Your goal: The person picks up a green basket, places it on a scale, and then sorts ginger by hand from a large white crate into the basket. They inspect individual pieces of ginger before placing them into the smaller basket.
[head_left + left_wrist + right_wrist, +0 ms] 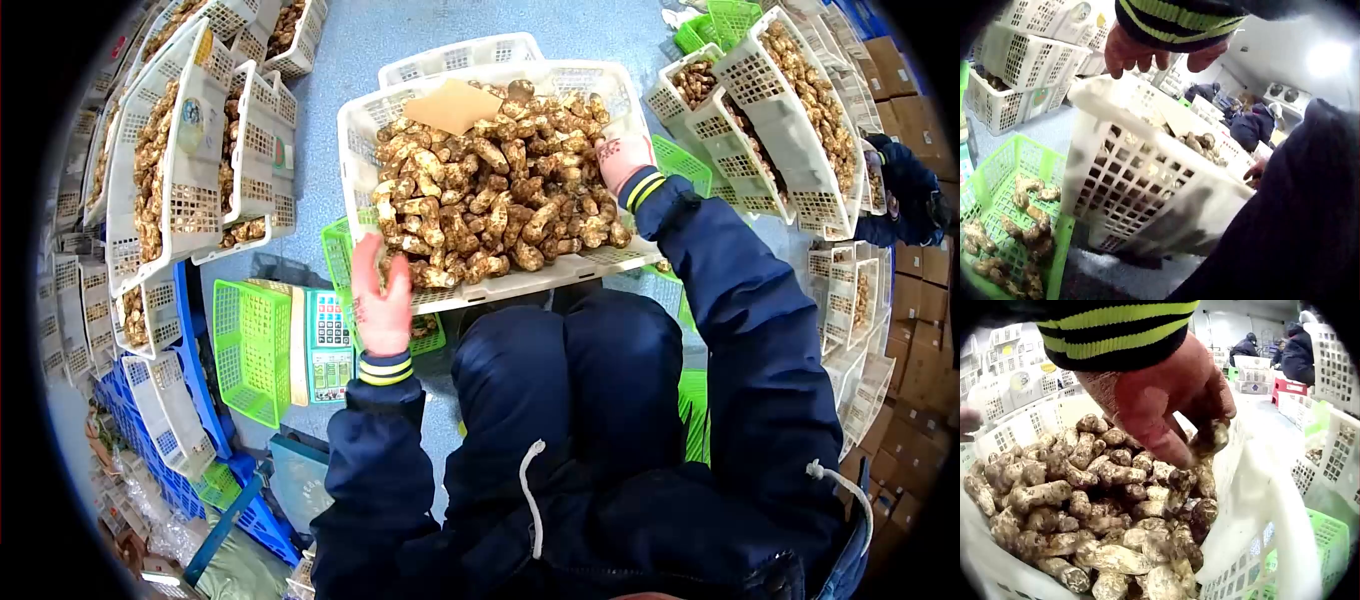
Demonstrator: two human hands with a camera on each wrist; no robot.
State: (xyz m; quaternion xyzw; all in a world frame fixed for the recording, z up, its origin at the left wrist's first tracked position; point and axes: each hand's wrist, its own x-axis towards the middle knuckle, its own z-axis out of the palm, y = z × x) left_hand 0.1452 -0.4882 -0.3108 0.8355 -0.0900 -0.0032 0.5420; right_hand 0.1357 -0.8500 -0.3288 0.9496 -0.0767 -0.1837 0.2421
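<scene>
A white basket (pixel 490 292) in front of the person's knees holds a heap of brown-and-white, mushroom-like pieces (pixel 495 205). A tan cardboard piece (pixel 452 106) lies on the heap's far side. At the basket's right side, the right hand (pixel 625 160) reaches over the heap; in the right wrist view the right hand (pixel 1166 406) pinches one piece (pixel 1211 437) between thumb and fingers. The left hand (pixel 383 305) is at the near left corner, fingers extended. In the left wrist view the left hand (pixel 1154 55) hangs over the basket rim (pixel 1129 122); contact is unclear.
Green baskets (pixel 252 352) stand left and under the white basket; one (pixel 1019 206) holds several pieces. A scale with a keypad (pixel 330 345) sits beside them. Stacked white baskets (pixel 190 190) line both sides. Cardboard boxes (pixel 905 310) are far right, and other people (pixel 1297 356) work behind.
</scene>
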